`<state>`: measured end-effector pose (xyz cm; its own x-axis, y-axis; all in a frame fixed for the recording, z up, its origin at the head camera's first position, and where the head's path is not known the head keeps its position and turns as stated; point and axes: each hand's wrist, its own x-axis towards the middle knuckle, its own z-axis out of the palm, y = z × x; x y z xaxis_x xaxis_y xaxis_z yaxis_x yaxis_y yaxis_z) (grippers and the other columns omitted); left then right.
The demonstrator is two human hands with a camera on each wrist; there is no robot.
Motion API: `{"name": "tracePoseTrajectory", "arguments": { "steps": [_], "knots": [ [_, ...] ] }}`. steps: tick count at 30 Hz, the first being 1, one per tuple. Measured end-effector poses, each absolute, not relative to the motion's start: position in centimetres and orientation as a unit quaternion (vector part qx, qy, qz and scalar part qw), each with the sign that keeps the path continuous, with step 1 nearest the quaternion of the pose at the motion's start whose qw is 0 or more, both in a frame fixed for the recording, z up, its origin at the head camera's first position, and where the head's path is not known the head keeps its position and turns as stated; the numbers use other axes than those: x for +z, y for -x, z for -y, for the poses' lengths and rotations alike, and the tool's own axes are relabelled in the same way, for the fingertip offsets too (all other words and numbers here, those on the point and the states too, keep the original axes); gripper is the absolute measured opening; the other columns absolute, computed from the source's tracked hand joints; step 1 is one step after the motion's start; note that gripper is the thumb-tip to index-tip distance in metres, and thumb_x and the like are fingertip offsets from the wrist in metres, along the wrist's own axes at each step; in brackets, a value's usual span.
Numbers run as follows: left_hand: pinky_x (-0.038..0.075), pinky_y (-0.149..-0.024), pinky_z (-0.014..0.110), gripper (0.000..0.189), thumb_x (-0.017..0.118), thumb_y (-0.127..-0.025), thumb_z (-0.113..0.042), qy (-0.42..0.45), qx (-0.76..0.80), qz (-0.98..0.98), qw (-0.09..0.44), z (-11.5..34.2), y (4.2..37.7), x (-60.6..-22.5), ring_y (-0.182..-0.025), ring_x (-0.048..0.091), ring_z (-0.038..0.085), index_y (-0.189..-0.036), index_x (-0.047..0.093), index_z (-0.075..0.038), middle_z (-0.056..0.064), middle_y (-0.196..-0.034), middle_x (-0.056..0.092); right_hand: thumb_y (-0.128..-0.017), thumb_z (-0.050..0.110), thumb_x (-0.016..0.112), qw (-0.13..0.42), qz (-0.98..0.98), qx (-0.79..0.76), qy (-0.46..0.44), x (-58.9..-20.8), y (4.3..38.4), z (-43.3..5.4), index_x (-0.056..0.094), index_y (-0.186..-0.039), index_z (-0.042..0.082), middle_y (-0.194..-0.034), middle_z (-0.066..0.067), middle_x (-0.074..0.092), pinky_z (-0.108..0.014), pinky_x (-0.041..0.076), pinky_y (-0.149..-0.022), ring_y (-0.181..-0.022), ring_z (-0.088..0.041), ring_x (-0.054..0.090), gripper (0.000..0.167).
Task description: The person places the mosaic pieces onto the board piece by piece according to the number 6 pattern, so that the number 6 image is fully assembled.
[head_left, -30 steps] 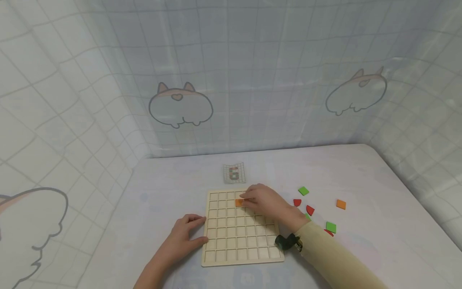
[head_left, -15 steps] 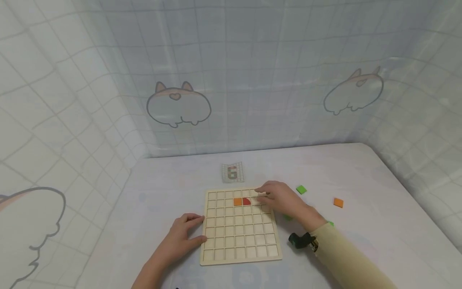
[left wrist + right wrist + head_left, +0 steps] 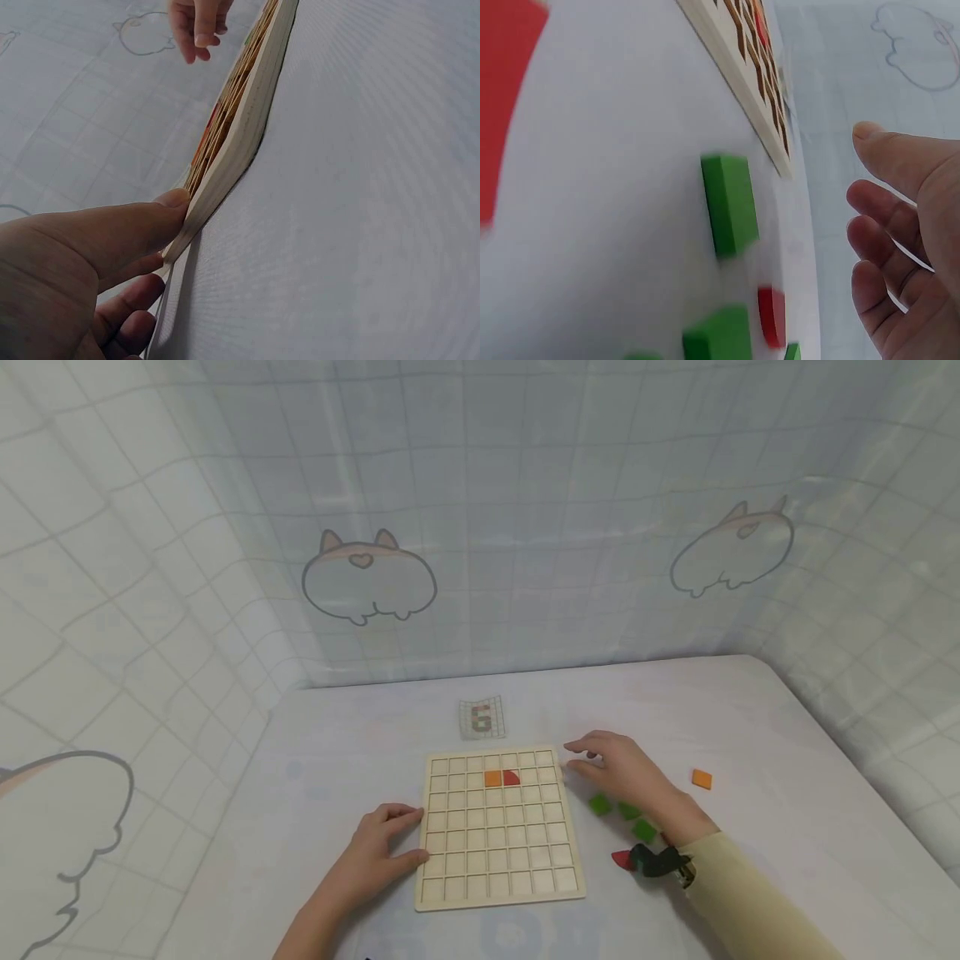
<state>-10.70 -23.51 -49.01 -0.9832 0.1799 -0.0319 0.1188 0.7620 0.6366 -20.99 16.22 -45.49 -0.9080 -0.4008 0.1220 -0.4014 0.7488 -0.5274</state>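
A pale wooden grid board point(image 3: 498, 841) lies flat on the table. In one of its upper rows sit an orange square tile point(image 3: 492, 778) and, directly to its right, a red quarter-circle tile point(image 3: 512, 777). My left hand point(image 3: 378, 846) touches the board's left edge with thumb and fingertips spread apart along it; the left wrist view shows the thumb point(image 3: 146, 225) against that edge. Off the board's upper right corner, my right hand point(image 3: 624, 768) hovers with relaxed fingers and holds nothing. Below its palm and wrist lie several green square tiles point(image 3: 599, 804).
Behind the board lies a small grid card point(image 3: 482, 718) with a coloured 6-like figure. An orange tile point(image 3: 702, 778) lies to the far right, and a red tile point(image 3: 622, 859) shows beside the dark wrist camera point(image 3: 654, 862). Printed cloth walls surround the table.
My right hand has let go of the board's tiles and moved right, off the board. A red quarter-circle now shows beside the orange tile. My left hand stays at the left edge.
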Motion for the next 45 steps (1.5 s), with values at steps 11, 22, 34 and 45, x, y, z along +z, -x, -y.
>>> {"name": "tracePoseTrajectory", "arguments": {
  "steps": [11, 22, 34, 45],
  "knots": [
    [0.037, -0.103, 0.048, 0.063, 0.084, -0.079, -0.035, -0.082, 0.334, -0.938, 0.046, 23.6, 10.7, -48.8, -0.124, 0.044, 0.026, -0.134, 0.063, -0.011, -0.003, -0.129, 0.053, -0.091, 0.032, 0.074, -0.013, 0.945, 0.278, -0.172, -46.5, 20.5, -18.8, 0.072, -0.122, 0.018, -0.113, 0.006, 0.066, -0.040, 0.053, -0.083, -0.095, -0.014, 0.060, 0.034],
    [0.037, -0.103, 0.048, 0.063, 0.084, -0.080, -0.034, -0.077, 0.333, -0.938, 0.053, 23.5, 10.8, -48.7, -0.124, 0.045, 0.025, -0.134, 0.063, -0.011, -0.004, -0.128, 0.053, -0.088, 0.027, 0.078, 0.010, 0.944, 0.270, -0.189, -47.3, 19.7, -21.1, 0.073, -0.118, 0.014, -0.106, 0.006, 0.068, -0.039, 0.054, -0.081, -0.094, -0.013, 0.062, 0.033],
    [0.036, -0.104, 0.049, 0.063, 0.084, -0.079, -0.034, -0.078, 0.342, -0.935, 0.053, 23.6, 10.8, -49.0, -0.126, 0.043, 0.026, -0.134, 0.063, -0.011, -0.003, -0.130, 0.052, -0.084, 0.031, 0.081, -0.016, 0.952, 0.249, -0.178, -47.7, 19.8, -21.5, 0.076, -0.113, 0.014, -0.102, 0.002, 0.064, -0.033, 0.052, -0.073, -0.084, -0.015, 0.055, 0.034],
    [0.037, -0.104, 0.049, 0.063, 0.084, -0.079, -0.035, -0.083, 0.343, -0.934, 0.049, 23.7, 10.7, -49.2, -0.125, 0.044, 0.026, -0.134, 0.063, -0.011, -0.003, -0.129, 0.053, -0.086, 0.023, 0.079, -0.018, 0.946, 0.240, -0.216, -47.6, 19.8, -21.1, 0.075, -0.116, 0.015, -0.103, 0.006, 0.065, -0.034, 0.051, -0.077, -0.085, -0.012, 0.054, 0.031]
  ]
}}
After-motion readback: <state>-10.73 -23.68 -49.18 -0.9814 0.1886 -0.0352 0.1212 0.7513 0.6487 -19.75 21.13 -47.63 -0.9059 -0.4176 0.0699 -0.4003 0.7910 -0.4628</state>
